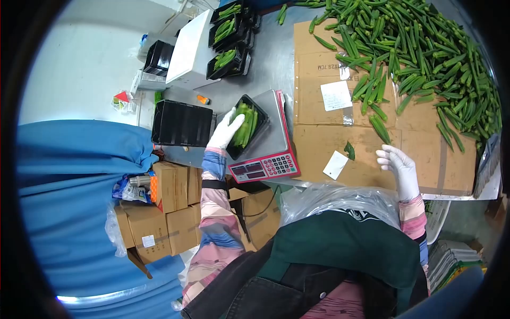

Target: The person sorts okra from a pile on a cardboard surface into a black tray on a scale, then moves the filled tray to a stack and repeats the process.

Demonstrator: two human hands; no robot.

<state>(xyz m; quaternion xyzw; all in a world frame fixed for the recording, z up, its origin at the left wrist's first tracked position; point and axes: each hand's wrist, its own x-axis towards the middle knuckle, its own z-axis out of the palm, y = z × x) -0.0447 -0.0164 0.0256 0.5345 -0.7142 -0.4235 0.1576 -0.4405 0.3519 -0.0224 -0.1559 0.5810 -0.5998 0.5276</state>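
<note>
A black tray (pixel 258 127) of green okra (pixel 243 131) rests tilted on the metal plate of a red-edged digital scale (pixel 277 119). My left hand (pixel 226 129), in a white glove, lies on the tray's left side with its fingertips over the okra; the fingers are spread apart. My right hand (pixel 397 166), also gloved in white, hovers over the front part of the flattened cardboard (pixel 372 143). Its fingers are apart with nothing between them. Just beyond it lies a single okra pod (pixel 380 129), and the large okra pile (pixel 419 58) spreads behind.
Left of the scale stand empty black trays (pixel 183 123) and an orange object (pixel 203 99). Filled okra trays (pixel 224 63) are stacked beside a white box (pixel 192 50) at the back. Paper slips (pixel 336 165) lie on the cardboard. Cardboard boxes (pixel 175 186) stand below left.
</note>
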